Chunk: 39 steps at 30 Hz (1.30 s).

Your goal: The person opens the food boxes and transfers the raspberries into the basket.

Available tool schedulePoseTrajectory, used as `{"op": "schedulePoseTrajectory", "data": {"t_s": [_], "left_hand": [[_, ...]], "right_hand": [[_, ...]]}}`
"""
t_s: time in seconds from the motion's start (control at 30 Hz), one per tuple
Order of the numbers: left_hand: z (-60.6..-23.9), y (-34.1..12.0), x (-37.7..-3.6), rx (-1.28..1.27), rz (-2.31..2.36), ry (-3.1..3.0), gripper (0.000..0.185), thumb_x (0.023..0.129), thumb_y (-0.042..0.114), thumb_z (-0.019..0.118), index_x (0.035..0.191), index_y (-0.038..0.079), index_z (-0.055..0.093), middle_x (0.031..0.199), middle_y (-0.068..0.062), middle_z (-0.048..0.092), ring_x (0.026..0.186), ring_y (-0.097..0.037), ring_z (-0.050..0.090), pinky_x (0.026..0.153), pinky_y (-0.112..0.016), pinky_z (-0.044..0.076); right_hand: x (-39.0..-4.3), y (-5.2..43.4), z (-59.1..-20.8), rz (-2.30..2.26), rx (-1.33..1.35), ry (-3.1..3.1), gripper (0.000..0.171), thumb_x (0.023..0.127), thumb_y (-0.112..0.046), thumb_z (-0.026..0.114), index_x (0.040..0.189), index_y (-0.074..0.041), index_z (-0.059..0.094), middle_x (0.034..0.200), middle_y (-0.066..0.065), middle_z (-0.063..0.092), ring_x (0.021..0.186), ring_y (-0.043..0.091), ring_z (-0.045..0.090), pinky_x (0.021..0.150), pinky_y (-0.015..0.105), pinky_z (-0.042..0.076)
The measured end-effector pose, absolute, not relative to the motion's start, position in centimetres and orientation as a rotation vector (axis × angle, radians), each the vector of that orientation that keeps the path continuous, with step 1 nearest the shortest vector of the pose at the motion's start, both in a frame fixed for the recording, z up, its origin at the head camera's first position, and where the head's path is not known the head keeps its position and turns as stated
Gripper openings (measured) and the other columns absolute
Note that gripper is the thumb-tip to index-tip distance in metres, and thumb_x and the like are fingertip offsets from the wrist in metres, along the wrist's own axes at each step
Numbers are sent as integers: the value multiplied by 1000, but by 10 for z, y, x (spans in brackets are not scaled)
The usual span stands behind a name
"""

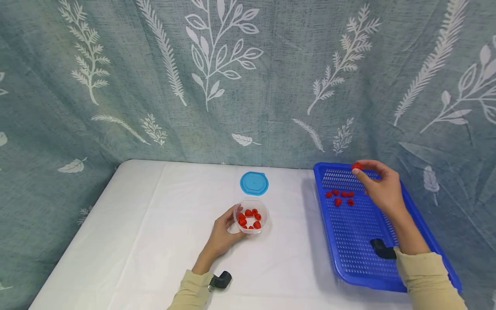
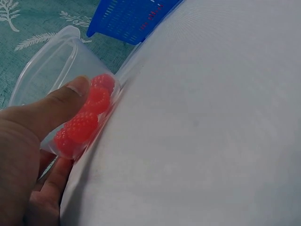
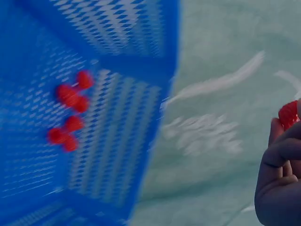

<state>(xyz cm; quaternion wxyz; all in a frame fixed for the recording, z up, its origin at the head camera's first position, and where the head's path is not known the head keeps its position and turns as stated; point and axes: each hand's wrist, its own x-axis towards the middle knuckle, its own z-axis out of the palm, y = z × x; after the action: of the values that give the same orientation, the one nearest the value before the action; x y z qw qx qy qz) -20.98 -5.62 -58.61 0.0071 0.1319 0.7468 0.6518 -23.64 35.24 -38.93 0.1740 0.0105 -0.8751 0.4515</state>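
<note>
My right hand [image 1: 377,183] pinches one red raspberry [image 1: 357,166] above the far end of the blue perforated tray [image 1: 348,241]; the berry [image 3: 288,114] shows at my fingertips in the right wrist view. Several more raspberries [image 1: 341,197] lie on the tray floor [image 3: 108,155]. My left hand [image 1: 224,230] grips a small clear plastic tub [image 1: 251,216] that holds several raspberries [image 2: 83,123], my thumb [image 2: 56,106] against its side wall. The tub [image 2: 51,70] stands on the white table.
A round blue lid [image 1: 254,183] lies on the white table [image 1: 135,241] behind the tub. A teal leaf-print cloth [image 1: 232,77] hangs behind and around the table. The tray sits at the table's right side.
</note>
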Motion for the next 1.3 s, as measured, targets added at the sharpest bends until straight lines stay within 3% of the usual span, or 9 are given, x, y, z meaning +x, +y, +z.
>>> {"op": "schedulePoseTrajectory", "data": {"t_s": [0.23, 0.43, 0.53, 0.67, 0.73, 0.93, 1.17, 1.3], "left_hand": [[-586, -56, -210, 396, 2013, 2344, 87, 76, 4, 88, 152, 13, 46, 149, -7, 55, 139, -26, 51, 115, -37, 42], [-584, -52, -209, 383, 2014, 2369, 88, 75, -4, 86, 152, 6, 45, 149, -12, 55, 139, -30, 51, 116, -41, 41], [-574, -50, -204, 364, 2003, 2383, 87, 75, -6, 85, 152, 4, 45, 149, -14, 55, 139, -32, 50, 116, -42, 41], [-560, -50, -197, 373, 2032, 2371, 85, 76, -6, 84, 151, 1, 46, 147, -18, 56, 138, -35, 51, 115, -44, 41], [-556, -50, -196, 388, 2045, 2361, 84, 76, -6, 84, 150, 0, 46, 147, -19, 55, 137, -36, 51, 115, -44, 41], [-570, -51, -203, 400, 2012, 2370, 86, 75, -6, 84, 151, 0, 44, 148, -20, 54, 138, -35, 50, 116, -43, 41], [-585, -54, -211, 436, 2000, 2383, 88, 76, -1, 86, 153, 11, 45, 147, -12, 57, 138, -28, 52, 115, -38, 43], [-586, -56, -211, 459, 1993, 2375, 88, 76, 2, 88, 153, 12, 46, 147, -10, 57, 138, -27, 53, 115, -36, 43]], "right_hand": [[-258, 385, -418, 1253, -118, -2438, 35, 96, -20, 71, 123, 1, 65, 96, -24, 61, 45, 2, 55, 42, 18, 51], [-270, 413, -444, 1093, -181, -2595, 42, 101, -22, 63, 130, 8, 61, 116, 17, 63, 57, -3, 58, 49, 17, 55], [-279, 428, -460, 997, -190, -2666, 40, 100, -19, 65, 128, 9, 63, 120, 31, 64, 75, 9, 64, 52, 13, 51], [-287, 443, -479, 925, -163, -2716, 39, 94, -18, 73, 120, 10, 67, 117, 33, 67, 102, 39, 63, 59, 12, 44], [-288, 449, -488, 919, -154, -2738, 39, 92, -20, 75, 116, 10, 68, 116, 33, 67, 104, 43, 63, 60, 13, 44], [-291, 459, -507, 907, -130, -2814, 36, 89, -17, 78, 108, 12, 70, 109, 33, 70, 87, 24, 65, 59, 16, 47], [-292, 457, -515, 1077, -134, -2893, 41, 92, -13, 75, 117, 17, 63, 116, 40, 64, 75, 1, 58, 55, 23, 57], [-290, 456, -518, 1132, -172, -2895, 43, 93, -13, 73, 120, 19, 60, 119, 42, 61, 70, -2, 56, 55, 23, 57]]}}
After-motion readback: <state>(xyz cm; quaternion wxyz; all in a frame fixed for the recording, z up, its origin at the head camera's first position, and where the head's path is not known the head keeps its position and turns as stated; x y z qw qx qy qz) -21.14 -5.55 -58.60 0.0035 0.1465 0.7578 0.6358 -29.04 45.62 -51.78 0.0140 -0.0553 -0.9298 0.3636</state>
